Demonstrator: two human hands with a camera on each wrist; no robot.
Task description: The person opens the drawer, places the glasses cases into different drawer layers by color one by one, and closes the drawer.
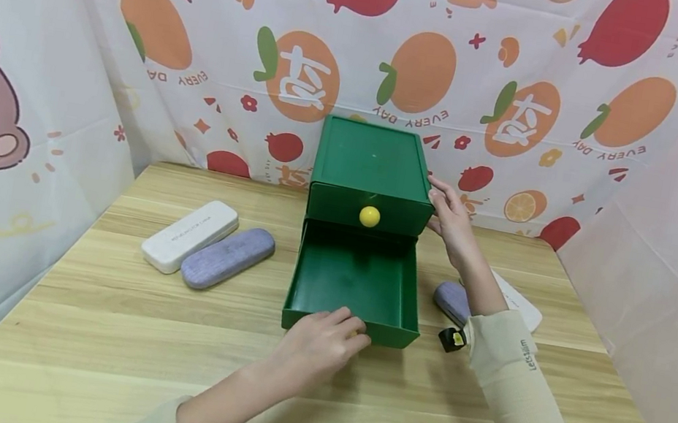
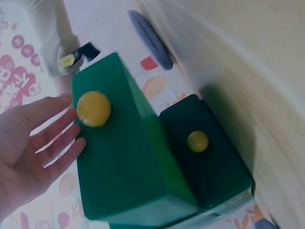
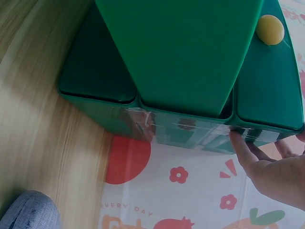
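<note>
A green drawer cabinet stands against the back cloth, its drawers fitted with yellow knobs. The middle drawer is pulled out and nothing shows inside it. At its front, beside the yellow knob, is my left hand; in the left wrist view the fingers are fairly straight, with the tips at the drawer front's edge. My right hand rests its fingertips on the cabinet's right side, up by the top drawer. The right wrist view shows those fingers extended against the taped side wall. Both other drawers are closed.
On the wooden table, a white glasses case and a purple-blue glasses case lie left of the cabinet. Another purple-blue case and a white case lie to the right, partly hidden by my right forearm. Printed cloths hang around the table.
</note>
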